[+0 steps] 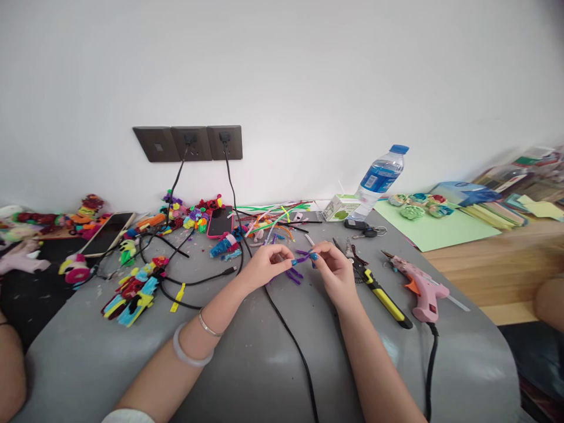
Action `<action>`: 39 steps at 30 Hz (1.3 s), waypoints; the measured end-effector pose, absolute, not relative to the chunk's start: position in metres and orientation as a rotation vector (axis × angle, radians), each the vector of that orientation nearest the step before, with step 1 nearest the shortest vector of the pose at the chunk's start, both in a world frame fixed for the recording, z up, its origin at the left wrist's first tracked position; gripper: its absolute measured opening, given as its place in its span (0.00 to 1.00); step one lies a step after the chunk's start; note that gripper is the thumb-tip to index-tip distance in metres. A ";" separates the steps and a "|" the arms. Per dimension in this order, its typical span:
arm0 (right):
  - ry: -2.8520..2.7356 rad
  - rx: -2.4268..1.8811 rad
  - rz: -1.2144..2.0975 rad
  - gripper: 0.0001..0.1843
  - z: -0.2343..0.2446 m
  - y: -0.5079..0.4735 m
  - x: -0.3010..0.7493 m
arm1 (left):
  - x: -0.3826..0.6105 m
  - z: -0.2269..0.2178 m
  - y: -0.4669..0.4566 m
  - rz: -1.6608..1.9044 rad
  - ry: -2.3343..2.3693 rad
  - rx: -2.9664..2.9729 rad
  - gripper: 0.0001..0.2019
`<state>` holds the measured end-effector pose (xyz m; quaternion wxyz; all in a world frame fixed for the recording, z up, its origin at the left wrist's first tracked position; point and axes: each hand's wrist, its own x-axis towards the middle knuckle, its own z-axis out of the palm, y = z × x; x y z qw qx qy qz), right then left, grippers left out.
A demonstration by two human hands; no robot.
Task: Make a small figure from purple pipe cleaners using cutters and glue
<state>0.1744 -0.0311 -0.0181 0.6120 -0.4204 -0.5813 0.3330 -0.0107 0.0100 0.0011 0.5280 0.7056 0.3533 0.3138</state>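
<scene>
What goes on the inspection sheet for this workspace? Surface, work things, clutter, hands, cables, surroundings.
Surface: gray table, small light specks scattered on it.
Work things: purple pipe cleaner, held up; purple pieces just below it, unclear whether joined.
Clutter: fuzzy figures, pink-edged phone, drink carton, water bottle, keys, black-and-yellow hand tool, pink glue gun.
Hands: left hand and right hand both pinch the purple pipe cleaner.
Cables: two black plugs in the wall sockets; glue gun cord runs out of the picture; a loose connector lies on the table.
Surroundings: white wall behind; green paper at right, flowers on it.
</scene>
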 end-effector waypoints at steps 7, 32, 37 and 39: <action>-1.329 -0.986 0.761 0.08 -0.019 -0.031 0.175 | -0.011 -0.001 0.011 0.773 0.839 1.693 0.10; -1.314 -0.993 0.756 0.09 -0.018 -0.030 0.175 | -0.008 -0.005 0.010 0.859 0.831 1.520 0.11; -1.326 -1.043 0.779 0.12 -0.021 -0.028 0.174 | -0.010 -0.004 0.013 1.047 0.872 1.328 0.14; -1.331 -1.051 0.794 0.13 -0.021 -0.028 0.174 | -0.011 -0.003 0.014 1.064 0.874 1.299 0.14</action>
